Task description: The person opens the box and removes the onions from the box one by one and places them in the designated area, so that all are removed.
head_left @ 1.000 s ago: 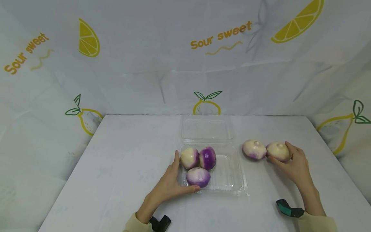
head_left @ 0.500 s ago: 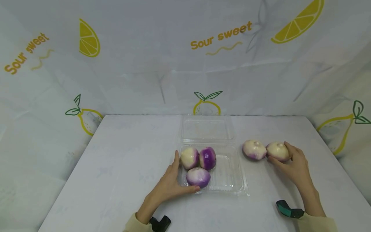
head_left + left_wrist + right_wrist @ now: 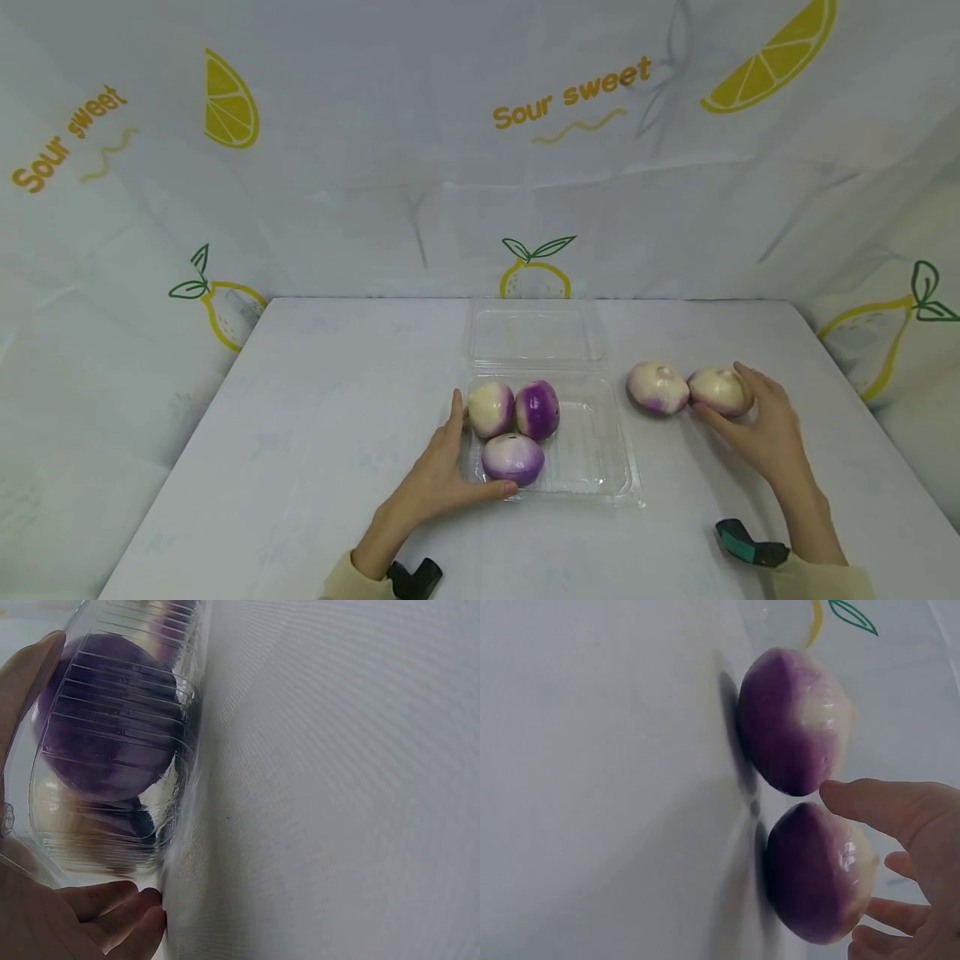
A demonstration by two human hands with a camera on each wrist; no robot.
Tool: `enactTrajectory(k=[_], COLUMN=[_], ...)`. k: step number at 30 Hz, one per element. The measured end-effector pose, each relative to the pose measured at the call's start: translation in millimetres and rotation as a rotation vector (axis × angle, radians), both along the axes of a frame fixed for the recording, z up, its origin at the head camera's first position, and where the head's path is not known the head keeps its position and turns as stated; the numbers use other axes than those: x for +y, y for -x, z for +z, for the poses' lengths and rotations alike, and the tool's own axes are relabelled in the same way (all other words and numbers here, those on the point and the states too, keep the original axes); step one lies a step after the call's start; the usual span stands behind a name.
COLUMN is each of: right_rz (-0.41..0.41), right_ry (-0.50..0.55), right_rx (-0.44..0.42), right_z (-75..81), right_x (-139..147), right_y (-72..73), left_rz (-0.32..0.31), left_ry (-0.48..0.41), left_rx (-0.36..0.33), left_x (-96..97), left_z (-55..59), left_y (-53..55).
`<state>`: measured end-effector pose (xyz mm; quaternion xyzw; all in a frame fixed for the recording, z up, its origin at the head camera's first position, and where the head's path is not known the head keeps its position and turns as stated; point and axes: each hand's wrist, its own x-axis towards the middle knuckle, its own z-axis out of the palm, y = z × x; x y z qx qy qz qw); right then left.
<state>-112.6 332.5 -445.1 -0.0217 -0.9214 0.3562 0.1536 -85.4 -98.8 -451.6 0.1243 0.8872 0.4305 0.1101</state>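
Observation:
Three purple-and-white turnips, among them a deep purple one (image 3: 537,410), sit in the left half of a clear plastic clamshell box (image 3: 592,446). Its lid (image 3: 536,329) lies back behind it. My left hand (image 3: 431,479) spans the box's near left corner, thumb along the front rim and fingers extended along the left side. Right of the box, two pale turnips lie side by side on the table. My right hand (image 3: 765,429) has thumb and fingers round the right-hand turnip (image 3: 718,392); its thumb reaches close to the left-hand turnip (image 3: 795,720).
The white table (image 3: 322,417) ends at a pale backdrop cloth (image 3: 375,225) printed with lemons and words. Dark wrist-worn devices (image 3: 750,543) show by both sleeves.
Almost nothing differs. My right hand shifts very slightly at the turnip; the left hand, box and turnips stay in place.

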Motion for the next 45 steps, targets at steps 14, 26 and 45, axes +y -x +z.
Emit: enactTrajectory(k=[14,26,45], right_rz=[0.063,0.243,0.456], right_ry=[0.082,0.117,0.062], right_rx=[0.214,0.17,0.131], right_z=[40.7,55.2,33.6], right_x=[-50.8,-102.3,-163.4], right_y=[-4.6,-5.3,4.4], left_rz=[0.0,-0.003,0.004], left_ry=[-0.001,-0.005,-0.011], left_rx=[0.002,0.008,0.002], left_x=[-0.7,-0.6,-0.9], left_z=[-0.4,-1.2,-1.3], left_y=[0.4,1.1,0.8])
